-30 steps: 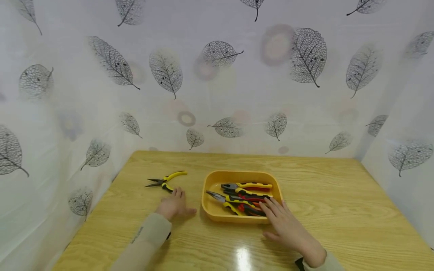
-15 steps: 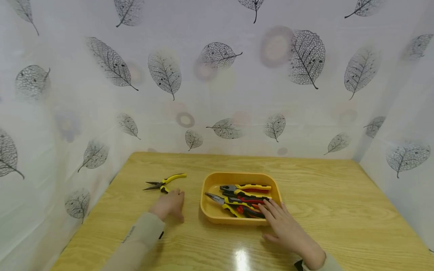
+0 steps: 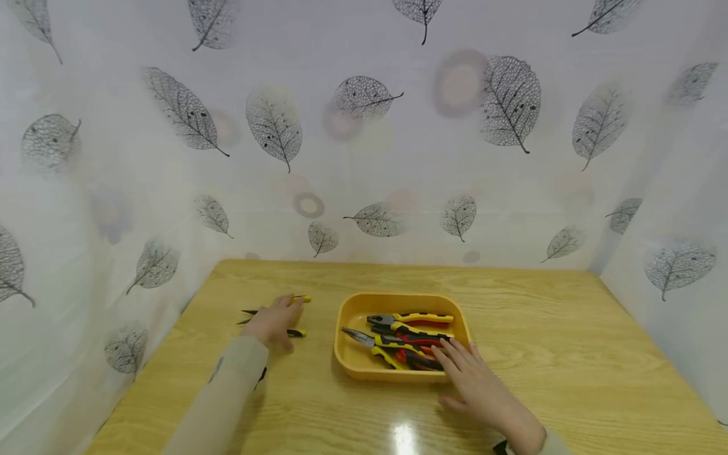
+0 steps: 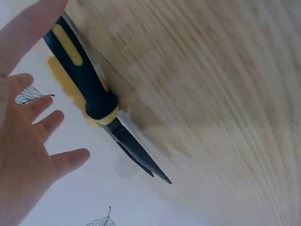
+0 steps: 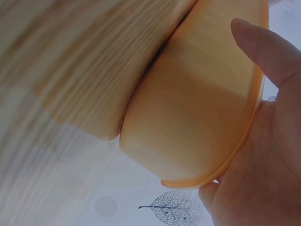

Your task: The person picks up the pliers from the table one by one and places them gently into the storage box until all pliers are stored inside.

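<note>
My left hand (image 3: pixel 273 322) reaches over long-nose pliers (image 3: pixel 297 333) on the table's left side, fingers spread, covering their middle. Their two jaw tips and handle ends show around it. In the left wrist view, the black-and-yellow handle (image 4: pixel 84 80) lies beside the spread fingers, under the thumb. My right hand (image 3: pixel 474 382) rests at the near right corner of a yellow tray (image 3: pixel 392 376), fingers extended over the rim toward the tools. In the right wrist view the thumb stands outside the tray wall (image 5: pixel 188 108).
Inside the tray lie combination pliers (image 3: pixel 381 320), another pair of long-nose pliers (image 3: pixel 359 337) and red-and-black handles (image 3: pixel 418 360), heaped together. The wooden table (image 3: pixel 569 354) is bounded by a leaf-patterned white curtain (image 3: pixel 364 158) at the back and sides.
My left hand has moved left and away from me, from beside the lower handle to above the pliers' middle. My right hand stays at the tray's corner.
</note>
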The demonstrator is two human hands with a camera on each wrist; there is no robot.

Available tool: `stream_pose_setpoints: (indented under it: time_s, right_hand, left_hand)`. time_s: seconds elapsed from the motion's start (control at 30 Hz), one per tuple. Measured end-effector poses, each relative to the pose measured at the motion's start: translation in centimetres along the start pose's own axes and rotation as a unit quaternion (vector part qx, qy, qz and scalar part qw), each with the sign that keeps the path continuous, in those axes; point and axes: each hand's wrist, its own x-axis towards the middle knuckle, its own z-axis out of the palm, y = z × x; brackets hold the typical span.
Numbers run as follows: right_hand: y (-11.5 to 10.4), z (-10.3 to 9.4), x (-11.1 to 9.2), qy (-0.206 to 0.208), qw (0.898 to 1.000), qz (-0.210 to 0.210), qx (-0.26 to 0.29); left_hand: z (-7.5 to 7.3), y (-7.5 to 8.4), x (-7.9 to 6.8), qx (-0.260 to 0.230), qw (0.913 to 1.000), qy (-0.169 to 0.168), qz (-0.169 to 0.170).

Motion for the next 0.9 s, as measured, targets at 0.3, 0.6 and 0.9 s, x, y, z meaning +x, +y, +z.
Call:
stream_pose_setpoints:
  time_s: [0.3,0.6,0.9]
  right_hand:
    - [-0.3,0.4,-0.2,0.006,1.0,-0.008,0.002]
    - [-0.3,0.1,-0.1,0.008,1.0,-0.008,0.008]
    - [-0.1,-0.1,-0.1,0.002,1.0,-0.001,0.004]
  left_hand:
    - [0.1,-0.4,0.5,0.018,0.9991,-0.011,-0.036]
    - [0.4,-1.0,1.1,-0.004,0.9981,-0.025,-0.056]
    - [0.7,-1.6,2.1,-0.016,0.9991,-0.014,-0.036]
